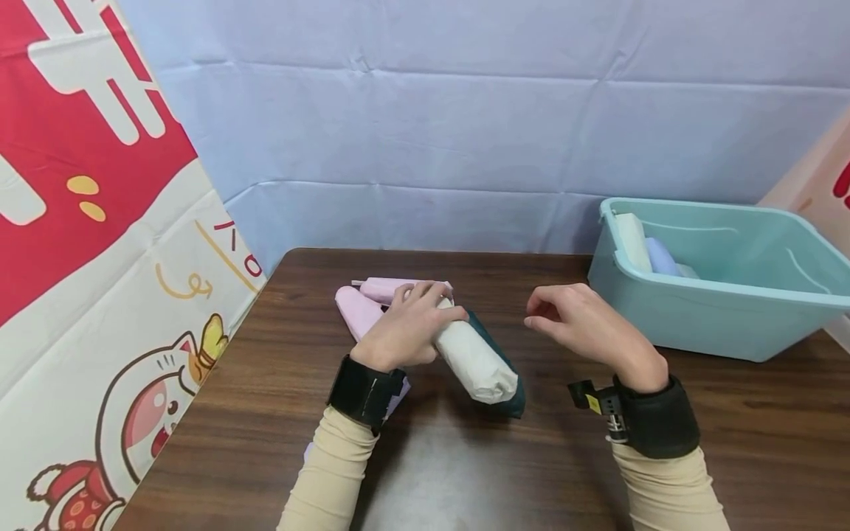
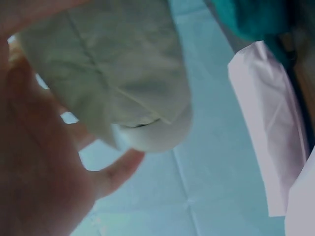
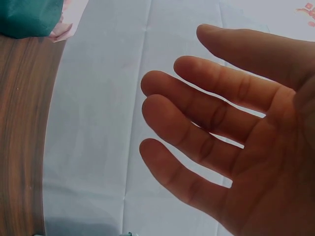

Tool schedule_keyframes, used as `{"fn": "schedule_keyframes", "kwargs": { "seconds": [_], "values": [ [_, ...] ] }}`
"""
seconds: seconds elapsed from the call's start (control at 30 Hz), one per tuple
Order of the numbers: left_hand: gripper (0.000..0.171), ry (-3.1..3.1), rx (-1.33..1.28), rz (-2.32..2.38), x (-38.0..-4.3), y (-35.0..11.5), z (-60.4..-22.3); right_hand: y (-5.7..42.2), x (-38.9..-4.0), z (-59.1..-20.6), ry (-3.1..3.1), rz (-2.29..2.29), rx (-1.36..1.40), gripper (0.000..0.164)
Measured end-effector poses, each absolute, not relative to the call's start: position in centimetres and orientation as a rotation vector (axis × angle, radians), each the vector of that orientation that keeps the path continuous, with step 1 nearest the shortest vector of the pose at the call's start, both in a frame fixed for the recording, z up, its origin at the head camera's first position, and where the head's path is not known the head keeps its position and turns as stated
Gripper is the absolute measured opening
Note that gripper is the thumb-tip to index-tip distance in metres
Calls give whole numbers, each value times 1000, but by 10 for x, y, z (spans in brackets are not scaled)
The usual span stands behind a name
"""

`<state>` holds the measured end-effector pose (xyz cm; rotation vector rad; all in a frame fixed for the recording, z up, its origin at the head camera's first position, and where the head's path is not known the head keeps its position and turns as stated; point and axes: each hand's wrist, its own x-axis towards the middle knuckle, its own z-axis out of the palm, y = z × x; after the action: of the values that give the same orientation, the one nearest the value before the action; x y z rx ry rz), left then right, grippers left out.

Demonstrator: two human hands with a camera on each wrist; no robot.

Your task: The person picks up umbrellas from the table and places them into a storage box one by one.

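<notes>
My left hand (image 1: 415, 324) grips the far end of a white folded umbrella (image 1: 477, 358), its fingers and thumb around the cloth. In the left wrist view, the umbrella's rounded white end (image 2: 160, 130) sticks out of the fabric. A dark green folded umbrella (image 1: 514, 398) lies partly hidden beneath or beside the white one. Beyond the left hand are two pink folded umbrellas (image 1: 358, 311), one (image 1: 388, 289) farther back. My right hand (image 1: 591, 321) hovers right of the white umbrella, fingers loosely bent with nothing in them, as the right wrist view also shows.
A light blue plastic bin (image 1: 704, 313) stands at the back right, holding a white item (image 1: 633, 240) and a lavender one (image 1: 662, 257). Something lavender (image 1: 398, 398) shows beside the left wrist on the brown wooden table (image 1: 265, 413). A pale cloth (image 1: 412, 147) hangs behind.
</notes>
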<state>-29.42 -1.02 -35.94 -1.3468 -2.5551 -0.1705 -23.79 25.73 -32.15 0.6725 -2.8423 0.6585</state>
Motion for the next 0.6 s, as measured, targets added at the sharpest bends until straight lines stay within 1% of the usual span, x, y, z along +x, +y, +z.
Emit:
{"fn": "schedule_keyframes", "kwargs": {
  "seconds": [0.17, 0.23, 0.47, 0.6],
  "values": [
    [51, -2457, -1344, -219, -295, -14, -354, 255, -237, -322, -2826, 689, 685, 5],
    [51, -2448, -1339, -227, -295, -14, -354, 255, -237, -322, -2830, 739, 704, 8],
    [51, -2427, -1333, -267, -293, -14, -351, 248, -234, -324, -3002, 1009, 755, 37],
    [50, -2422, -1349, -312, -291, -13, -350, 238, -233, -324, -3074, 1147, 778, 49]
  ]
}}
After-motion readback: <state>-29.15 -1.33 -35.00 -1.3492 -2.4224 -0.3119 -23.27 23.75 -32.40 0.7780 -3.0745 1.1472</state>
